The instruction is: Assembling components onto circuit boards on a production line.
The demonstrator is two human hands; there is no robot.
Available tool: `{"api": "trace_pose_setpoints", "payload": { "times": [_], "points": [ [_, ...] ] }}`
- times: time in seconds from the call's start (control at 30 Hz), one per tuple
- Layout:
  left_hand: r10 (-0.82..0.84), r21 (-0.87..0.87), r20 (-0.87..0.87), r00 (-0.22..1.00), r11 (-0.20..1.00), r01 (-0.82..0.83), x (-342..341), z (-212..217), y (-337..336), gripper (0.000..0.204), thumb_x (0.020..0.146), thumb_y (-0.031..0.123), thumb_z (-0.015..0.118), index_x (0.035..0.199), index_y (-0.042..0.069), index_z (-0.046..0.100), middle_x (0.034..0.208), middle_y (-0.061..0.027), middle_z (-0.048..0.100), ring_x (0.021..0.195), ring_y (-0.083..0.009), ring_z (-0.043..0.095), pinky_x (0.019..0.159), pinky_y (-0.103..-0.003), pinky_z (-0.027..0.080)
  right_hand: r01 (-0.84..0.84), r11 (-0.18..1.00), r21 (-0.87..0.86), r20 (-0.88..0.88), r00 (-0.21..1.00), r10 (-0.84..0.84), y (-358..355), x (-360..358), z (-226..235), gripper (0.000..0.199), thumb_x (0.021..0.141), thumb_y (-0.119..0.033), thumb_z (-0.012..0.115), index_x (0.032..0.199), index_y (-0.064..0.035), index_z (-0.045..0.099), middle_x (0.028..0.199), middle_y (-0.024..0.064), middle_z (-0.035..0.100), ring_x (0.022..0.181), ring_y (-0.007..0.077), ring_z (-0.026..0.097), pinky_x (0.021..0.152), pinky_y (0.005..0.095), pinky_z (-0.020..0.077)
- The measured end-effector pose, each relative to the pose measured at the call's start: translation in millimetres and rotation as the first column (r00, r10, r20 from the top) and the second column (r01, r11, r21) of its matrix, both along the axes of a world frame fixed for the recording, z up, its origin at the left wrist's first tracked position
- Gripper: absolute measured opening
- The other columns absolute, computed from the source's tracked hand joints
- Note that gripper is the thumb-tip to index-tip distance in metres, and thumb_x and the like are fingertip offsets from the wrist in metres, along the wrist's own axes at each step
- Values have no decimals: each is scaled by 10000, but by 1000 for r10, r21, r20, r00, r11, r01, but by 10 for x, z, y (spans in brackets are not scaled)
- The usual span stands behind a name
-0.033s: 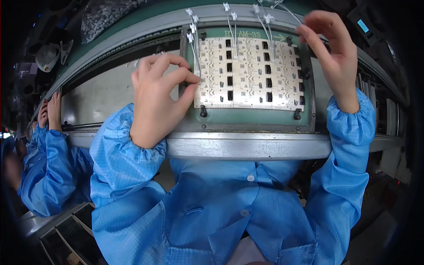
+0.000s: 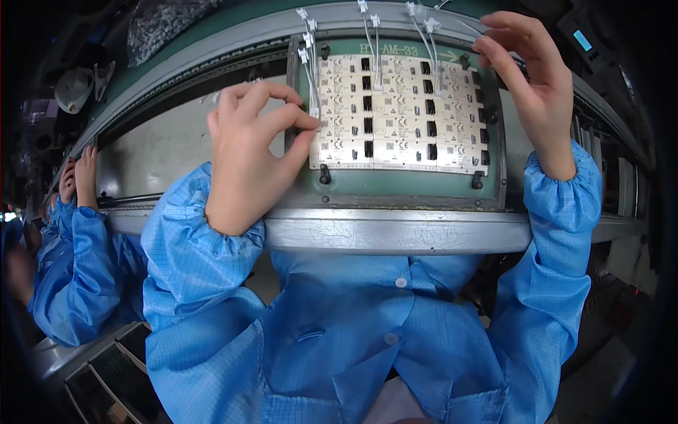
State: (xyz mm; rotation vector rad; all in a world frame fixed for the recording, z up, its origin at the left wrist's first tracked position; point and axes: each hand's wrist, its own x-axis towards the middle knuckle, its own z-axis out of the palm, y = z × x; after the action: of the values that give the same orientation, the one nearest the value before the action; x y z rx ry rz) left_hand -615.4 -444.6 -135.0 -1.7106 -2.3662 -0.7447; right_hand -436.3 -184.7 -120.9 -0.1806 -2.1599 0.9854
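A panel of small white circuit boards [image 2: 395, 134] with black connectors lies in a green fixture tray [image 2: 395, 185] on the conveyor. Several thin white wire leads [image 2: 374, 49] with small white plugs stand up from the panel's top rows. My left hand [image 2: 251, 155] pinches one lead's plug between thumb and forefinger at the panel's left edge. My right hand [image 2: 537, 92] reaches over the panel's upper right corner, its fingertips closed on another thin white lead. Both arms wear blue sleeves.
A metal conveyor rail [image 2: 395, 230] runs across in front of me. At the left a co-worker in a blue sleeve [image 2: 70, 268] rests both hands [image 2: 78, 177] on the line. A clear bag of small parts [image 2: 169, 25] lies at the top left.
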Motion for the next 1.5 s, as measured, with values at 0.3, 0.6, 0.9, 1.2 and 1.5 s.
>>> {"api": "trace_pose_setpoints", "payload": {
  "times": [0.3,0.6,0.9,1.2,1.5],
  "points": [
    [-37,-8,-13,999,999,37,-50,11,-37,133,720,78,759,821,161,736,1046,55,630,1112,-283,494,916,-417,359,-148,989,19,104,984,146,147,63,-73,185,989,-95,596,1123,22,648,995,117,712,927,190,696,869,284,555],
    [-61,15,-137,989,998,63,1,9,-72,128,718,86,753,822,159,734,1074,56,632,1123,-292,492,904,-435,363,-173,984,38,102,980,169,151,88,-95,173,989,-97,598,1099,25,652,983,111,713,915,183,700,852,269,554],
    [-244,-195,-137,960,957,216,-23,222,-190,307,759,44,715,1062,96,732,1287,-62,601,1173,-322,491,976,-444,403,-83,990,-115,62,994,91,-113,-27,-62,150,971,-57,610,1079,42,642,1009,117,712,932,183,695,853,276,538],
    [-422,13,-149,894,903,429,-926,758,1380,201,808,92,616,942,-14,721,919,-195,706,892,-346,673,839,-406,537,-80,912,403,319,946,-58,-611,-219,-111,116,837,8,687,947,-29,682,829,63,672,754,211,658,867,357,451],
    [-650,-165,4,760,749,642,-658,372,2031,207,793,96,577,933,17,709,902,-194,707,909,-357,687,821,-431,544,-113,919,377,424,903,-63,-745,-288,-121,117,793,-35,707,868,-92,638,810,17,562,804,211,534,829,382,311]
  ]
}}
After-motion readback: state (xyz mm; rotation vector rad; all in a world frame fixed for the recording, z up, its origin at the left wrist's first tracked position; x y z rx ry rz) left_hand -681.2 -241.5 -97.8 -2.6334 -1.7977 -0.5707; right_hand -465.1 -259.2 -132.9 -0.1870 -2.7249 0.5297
